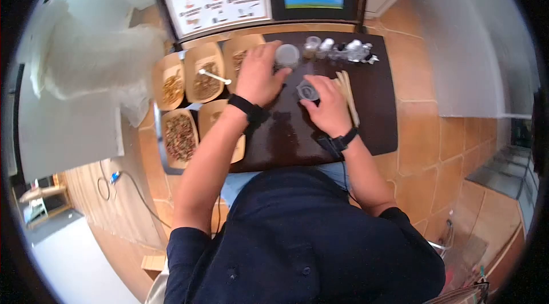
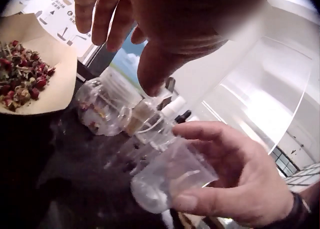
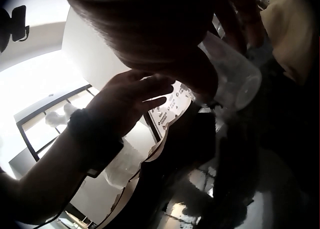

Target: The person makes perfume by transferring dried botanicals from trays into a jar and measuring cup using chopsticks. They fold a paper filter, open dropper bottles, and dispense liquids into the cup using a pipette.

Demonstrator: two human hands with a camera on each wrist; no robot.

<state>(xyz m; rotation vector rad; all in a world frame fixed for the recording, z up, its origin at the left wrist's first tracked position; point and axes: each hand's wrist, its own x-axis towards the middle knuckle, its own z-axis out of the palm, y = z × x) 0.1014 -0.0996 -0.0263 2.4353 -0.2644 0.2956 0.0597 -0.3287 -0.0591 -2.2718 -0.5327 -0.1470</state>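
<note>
In the head view my left hand is just left of a clear jar with a pale round lid. Its fingers are spread and loose in the left wrist view, above that jar, which has bits of dried flowers inside. My right hand pinches a small clear plastic cup between thumb and fingers over the middle of the table. The cup is tilted in the left wrist view and looks see-through, with nothing dark inside. The right wrist view shows the cup beside my dark thumb.
Paper trays of dried flowers and herbs line the table's left side, one with a white spoon across it. Small bottles and a foil-like bundle stand at the back. Wooden sticks lie right of my right hand.
</note>
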